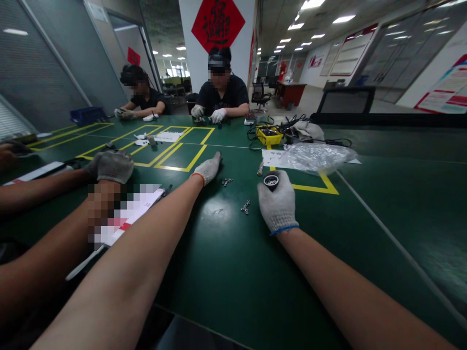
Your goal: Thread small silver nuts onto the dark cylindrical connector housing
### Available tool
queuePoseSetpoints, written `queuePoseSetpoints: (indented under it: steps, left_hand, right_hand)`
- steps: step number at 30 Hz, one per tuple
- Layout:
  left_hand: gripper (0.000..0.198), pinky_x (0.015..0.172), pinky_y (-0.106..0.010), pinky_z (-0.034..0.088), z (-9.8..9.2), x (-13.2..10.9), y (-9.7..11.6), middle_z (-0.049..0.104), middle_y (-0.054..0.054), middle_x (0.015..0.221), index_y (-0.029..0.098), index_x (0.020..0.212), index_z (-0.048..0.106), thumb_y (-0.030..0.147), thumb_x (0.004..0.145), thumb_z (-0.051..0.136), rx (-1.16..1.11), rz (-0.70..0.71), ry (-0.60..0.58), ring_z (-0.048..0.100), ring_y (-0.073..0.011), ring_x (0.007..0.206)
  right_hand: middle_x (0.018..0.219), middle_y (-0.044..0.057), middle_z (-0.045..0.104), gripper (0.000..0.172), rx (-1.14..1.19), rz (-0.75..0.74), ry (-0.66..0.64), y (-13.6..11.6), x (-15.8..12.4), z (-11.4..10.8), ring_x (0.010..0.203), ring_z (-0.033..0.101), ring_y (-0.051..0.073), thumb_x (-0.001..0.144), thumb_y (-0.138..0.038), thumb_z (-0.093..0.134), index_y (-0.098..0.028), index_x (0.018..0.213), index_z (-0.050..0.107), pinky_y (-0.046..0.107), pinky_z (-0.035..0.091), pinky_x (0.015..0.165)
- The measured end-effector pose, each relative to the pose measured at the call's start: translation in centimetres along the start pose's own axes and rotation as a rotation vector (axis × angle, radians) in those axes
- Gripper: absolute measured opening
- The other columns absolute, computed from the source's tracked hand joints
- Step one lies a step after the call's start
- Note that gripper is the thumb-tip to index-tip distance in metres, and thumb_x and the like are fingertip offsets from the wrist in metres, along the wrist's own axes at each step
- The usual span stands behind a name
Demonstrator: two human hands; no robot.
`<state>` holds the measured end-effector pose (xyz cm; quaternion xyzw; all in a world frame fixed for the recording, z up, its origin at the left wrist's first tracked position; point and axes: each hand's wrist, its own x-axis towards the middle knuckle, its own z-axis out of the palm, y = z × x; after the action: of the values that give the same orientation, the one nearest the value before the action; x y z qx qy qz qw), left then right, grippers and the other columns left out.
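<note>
My right hand (278, 201), in a whitish knit glove with a blue cuff, is closed around a small round black part with a silvery, wheel-like face (271, 182). The part's open face points upward. My left hand (208, 169), gloved with an orange cuff, reaches forward low over the green table with its fingers stretched out; their tips look dark and their undersides are hidden. Small metal rings lie between my hands in two groups, a farther cluster (227, 182) and a nearer cluster (245, 208). Just beyond my right hand is a small slim object (260, 168).
A clear plastic bag (321, 156), a yellow bin (269, 135) and black cables lie at the back right. At left, a co-worker's gloved hand (115, 166) is near a white sheet (134, 214). Two people sit across the table (204, 272), which bears yellow tape outlines.
</note>
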<state>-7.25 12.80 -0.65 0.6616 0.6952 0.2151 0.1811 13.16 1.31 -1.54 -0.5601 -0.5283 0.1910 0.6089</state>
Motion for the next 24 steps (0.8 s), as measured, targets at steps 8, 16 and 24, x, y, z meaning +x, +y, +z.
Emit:
queuePoseSetpoints:
  steps: [8, 16, 24]
  left_hand:
    - [0.084, 0.119, -0.036, 0.038, 2.0, -6.6, 1.6, 0.07, -0.01, 0.137, 0.02, 0.131, 0.072, 0.075, 0.096, 0.021, -0.662, 0.215, -0.285, 0.061, -0.0263, 0.135]
    - [0.083, 0.121, -0.041, 0.038, 2.6, -6.9, 1.7, 0.058, -0.013, 0.151, 0.017, 0.139, 0.065, 0.075, 0.096, 0.025, -0.802, 0.256, -0.219, 0.051, -0.0285, 0.144]
    - [0.077, 0.119, -0.041, 0.038, 3.7, -2.8, 4.3, 0.065, -0.012, 0.144, 0.02, 0.129, 0.072, 0.074, 0.095, 0.029, -0.674, 0.193, -0.199, 0.055, -0.0286, 0.141]
  right_hand:
    - [0.072, -0.001, 0.059, 0.013, 0.048, -0.061, -0.012, 0.6, 0.3, 0.3, 0.071, 0.056, 0.021, 0.067, -0.027, 0.057, -0.024, 0.08, 0.054, 0.036, 0.047, 0.069]
    - [0.073, 0.0, 0.06, 0.015, 0.084, -0.037, -0.027, 0.3, 0.1, 0.3, 0.073, 0.058, 0.022, 0.067, -0.027, 0.056, -0.023, 0.081, 0.055, 0.037, 0.047, 0.07]
    - [0.073, 0.0, 0.06, 0.014, 0.092, -0.048, -0.033, 0.4, 0.2, 0.2, 0.075, 0.058, 0.022, 0.067, -0.028, 0.056, -0.024, 0.081, 0.054, 0.037, 0.047, 0.072]
